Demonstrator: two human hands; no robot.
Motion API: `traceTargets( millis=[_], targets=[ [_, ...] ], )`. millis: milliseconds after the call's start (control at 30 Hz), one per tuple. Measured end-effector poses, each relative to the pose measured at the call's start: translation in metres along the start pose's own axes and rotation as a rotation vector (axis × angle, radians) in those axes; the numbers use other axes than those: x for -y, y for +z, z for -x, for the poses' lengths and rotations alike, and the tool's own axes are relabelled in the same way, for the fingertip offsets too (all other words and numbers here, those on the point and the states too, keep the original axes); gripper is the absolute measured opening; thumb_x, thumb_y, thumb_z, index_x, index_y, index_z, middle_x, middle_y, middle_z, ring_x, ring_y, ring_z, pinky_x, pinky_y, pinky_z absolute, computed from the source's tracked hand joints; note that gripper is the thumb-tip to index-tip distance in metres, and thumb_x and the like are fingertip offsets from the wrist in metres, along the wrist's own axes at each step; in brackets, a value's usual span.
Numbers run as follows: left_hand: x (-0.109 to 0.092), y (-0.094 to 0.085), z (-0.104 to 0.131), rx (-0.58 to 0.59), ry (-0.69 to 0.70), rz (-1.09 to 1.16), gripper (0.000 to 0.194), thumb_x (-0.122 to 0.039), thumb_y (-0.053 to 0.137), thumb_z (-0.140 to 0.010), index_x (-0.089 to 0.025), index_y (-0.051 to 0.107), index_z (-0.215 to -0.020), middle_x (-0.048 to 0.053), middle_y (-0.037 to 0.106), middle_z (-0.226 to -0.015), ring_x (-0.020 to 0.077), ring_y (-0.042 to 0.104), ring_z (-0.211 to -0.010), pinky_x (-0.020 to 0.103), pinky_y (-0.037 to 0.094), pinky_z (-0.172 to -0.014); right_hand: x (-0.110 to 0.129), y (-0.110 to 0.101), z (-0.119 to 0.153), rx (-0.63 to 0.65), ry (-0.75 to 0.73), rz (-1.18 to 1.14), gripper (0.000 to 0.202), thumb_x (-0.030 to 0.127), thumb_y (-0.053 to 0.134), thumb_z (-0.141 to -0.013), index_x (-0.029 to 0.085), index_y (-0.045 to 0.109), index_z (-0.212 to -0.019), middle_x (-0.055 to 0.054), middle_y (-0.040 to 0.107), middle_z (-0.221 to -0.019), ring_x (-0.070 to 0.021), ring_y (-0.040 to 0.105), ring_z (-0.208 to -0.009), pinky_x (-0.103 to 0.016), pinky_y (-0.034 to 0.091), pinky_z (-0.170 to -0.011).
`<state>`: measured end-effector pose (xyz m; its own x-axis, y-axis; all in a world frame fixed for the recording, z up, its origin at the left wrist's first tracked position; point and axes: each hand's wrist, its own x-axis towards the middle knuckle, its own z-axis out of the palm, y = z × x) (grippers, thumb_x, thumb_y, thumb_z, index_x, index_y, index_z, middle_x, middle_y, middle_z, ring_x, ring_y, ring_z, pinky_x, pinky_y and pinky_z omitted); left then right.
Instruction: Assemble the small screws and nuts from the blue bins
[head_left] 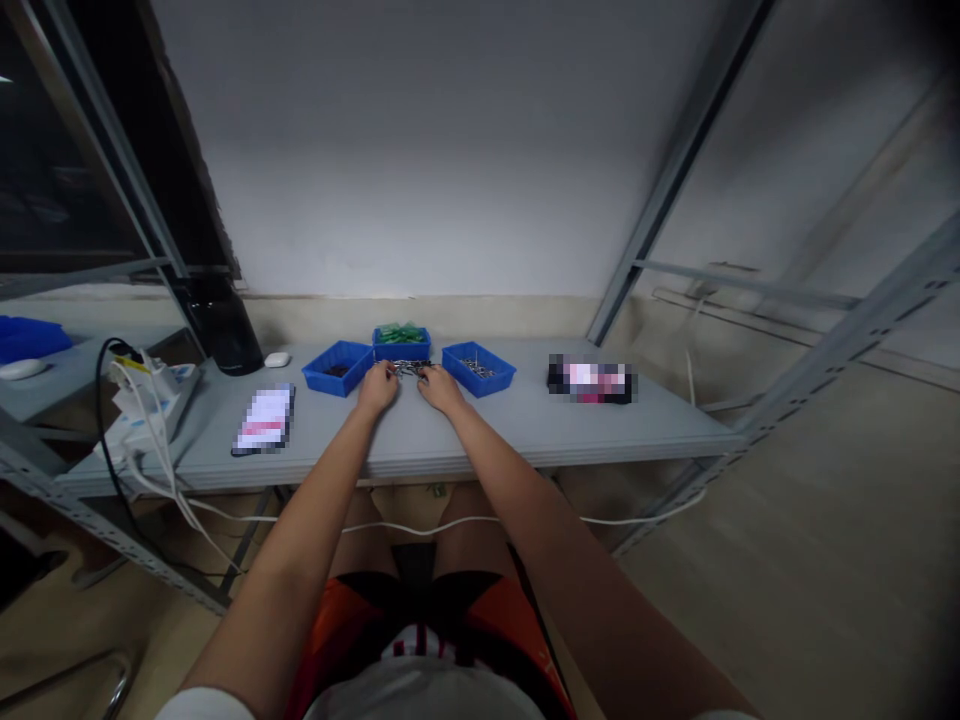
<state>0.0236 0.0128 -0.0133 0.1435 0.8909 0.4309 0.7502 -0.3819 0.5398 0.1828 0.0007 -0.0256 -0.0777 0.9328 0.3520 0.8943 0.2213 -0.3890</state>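
Observation:
My left hand point(377, 388) rests at the left side of a small heap of dark and silvery metal pieces point(409, 367). Its fingers are curled in at the heap's edge, and what is between them is too small to make out. From the other side, my right hand point(441, 388) reaches the same heap with bent, closed fingers whose tips I cannot see clearly. Beside the left hand stands a blue bin point(319, 380) with dark small parts inside. Another blue bin point(495, 383), beside the right hand, holds silvery small parts. Behind the heap, a third blue bin point(402, 352) contains green pieces.
On the grey shelf table point(405, 440), a phone point(264, 418) lies left and a blurred device point(591, 380) right. A black bottle point(225, 325), a white case point(277, 359) and a power strip point(161, 400) with cables occupy the left end. Metal posts frame both sides.

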Motion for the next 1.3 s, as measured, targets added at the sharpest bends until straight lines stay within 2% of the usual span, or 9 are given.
traceTargets(
  millis=[200, 667, 933, 1100, 1300],
  targets=[
    [-0.0014, -0.0002, 0.0002, 0.029, 0.005, 0.007, 0.025, -0.01, 0.047, -0.077, -0.011, 0.062, -0.097, 0.012, 0.067, -0.092, 0.0201, 0.06, -0.084, 0.03, 0.045, -0.08, 0.0037, -0.005, 0.0078, -0.047, 0.01, 0.037, 0.029, 0.022, 0.048, -0.085, 0.015, 0.06, -0.111, -0.014, 0.057, -0.112, -0.0221, 0.055, -0.104, -0.03, 0.042, -0.092],
    [-0.0003, 0.0018, -0.0001, 0.067, 0.006, -0.011, 0.022, -0.012, 0.048, -0.078, -0.015, 0.062, -0.095, 0.009, 0.067, -0.087, 0.0187, 0.06, -0.081, 0.027, 0.045, -0.078, 0.0018, -0.0045, 0.0057, -0.037, 0.016, 0.095, 0.025, 0.02, 0.046, -0.086, 0.015, 0.065, -0.101, -0.012, 0.059, -0.109, -0.0188, 0.057, -0.099, -0.025, 0.042, -0.087],
    [-0.0015, 0.0008, 0.0009, 0.068, 0.02, 0.0, 0.022, -0.012, 0.048, -0.077, -0.014, 0.062, -0.095, 0.009, 0.066, -0.084, 0.0185, 0.059, -0.079, 0.028, 0.045, -0.076, 0.0016, -0.0056, 0.0074, -0.026, -0.054, 0.044, 0.023, 0.017, 0.047, -0.084, 0.016, 0.066, -0.096, -0.011, 0.061, -0.105, -0.0186, 0.055, -0.102, -0.026, 0.041, -0.09],
    [-0.0029, -0.0002, 0.002, 0.07, 0.02, 0.008, 0.023, -0.012, 0.048, -0.077, -0.014, 0.062, -0.095, 0.009, 0.066, -0.085, 0.0186, 0.059, -0.078, 0.029, 0.045, -0.076, 0.0026, -0.0062, 0.0092, -0.029, -0.108, 0.009, 0.02, 0.022, 0.049, -0.085, 0.017, 0.067, -0.091, -0.01, 0.063, -0.101, -0.0189, 0.056, -0.1, -0.027, 0.042, -0.089],
    [-0.0012, 0.0006, 0.001, 0.069, 0.028, -0.014, 0.027, -0.013, 0.048, -0.077, -0.013, 0.064, -0.099, 0.01, 0.068, -0.086, 0.0193, 0.06, -0.079, 0.028, 0.045, -0.075, -0.0007, -0.0055, 0.0077, -0.009, -0.153, -0.068, 0.028, 0.009, 0.045, -0.083, 0.015, 0.062, -0.103, -0.008, 0.064, -0.104, -0.016, 0.057, -0.098, -0.026, 0.041, -0.087]
  ],
)
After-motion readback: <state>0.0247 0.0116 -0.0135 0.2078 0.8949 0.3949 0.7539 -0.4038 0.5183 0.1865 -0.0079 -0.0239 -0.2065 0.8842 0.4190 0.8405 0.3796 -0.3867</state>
